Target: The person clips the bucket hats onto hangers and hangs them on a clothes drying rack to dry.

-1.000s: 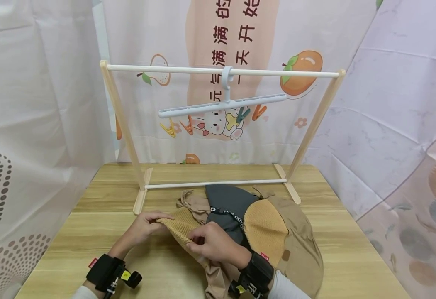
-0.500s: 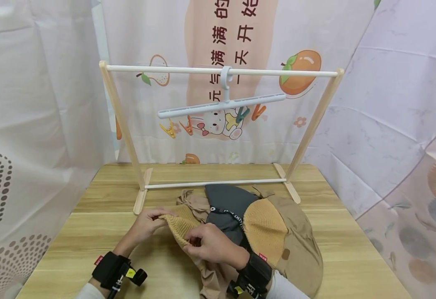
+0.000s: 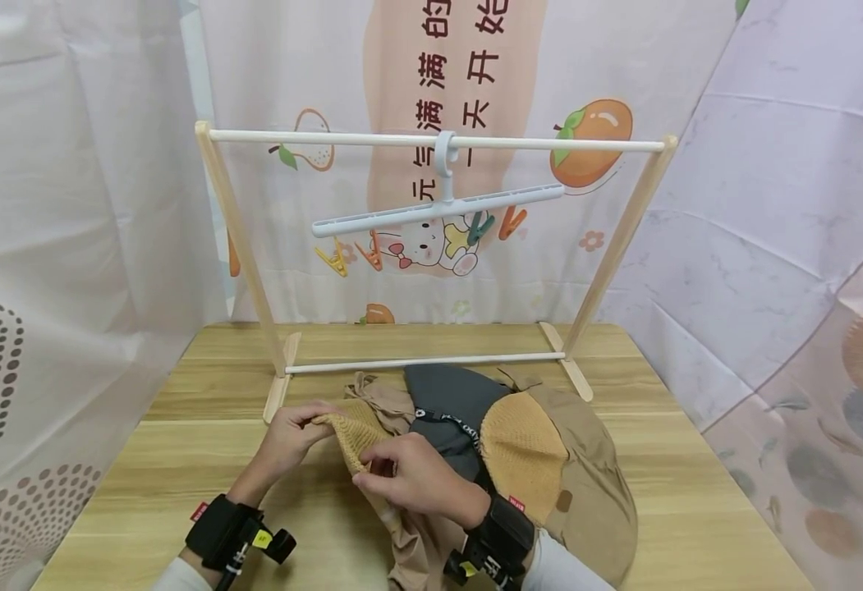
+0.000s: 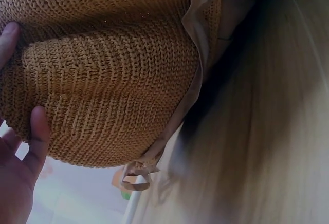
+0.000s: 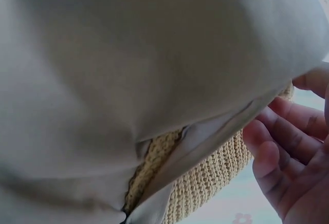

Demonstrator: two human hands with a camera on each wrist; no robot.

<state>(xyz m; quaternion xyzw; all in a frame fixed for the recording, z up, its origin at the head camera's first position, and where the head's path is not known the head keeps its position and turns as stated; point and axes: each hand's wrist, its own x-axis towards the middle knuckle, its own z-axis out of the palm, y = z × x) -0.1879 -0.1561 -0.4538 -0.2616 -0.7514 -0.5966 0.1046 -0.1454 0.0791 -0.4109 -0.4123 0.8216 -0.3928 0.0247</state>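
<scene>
Inside the table's (image 3: 202,386) left edge, my left hand (image 3: 292,435) and right hand (image 3: 418,478) are pinching the knit (image 4: 113,85), likely light and floppy, by its rim, the surest hold.

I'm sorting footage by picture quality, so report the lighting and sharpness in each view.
Head view: fairly even light, rack and hanger clear-edged; left wrist view: dimmer, stitches on the knitted piece distinct, the tabletop soft, darkly shadowed beside it; right wrist view: the tan cloth soft and nearly featureless, pale, washed-out light past the right hand.
</scene>
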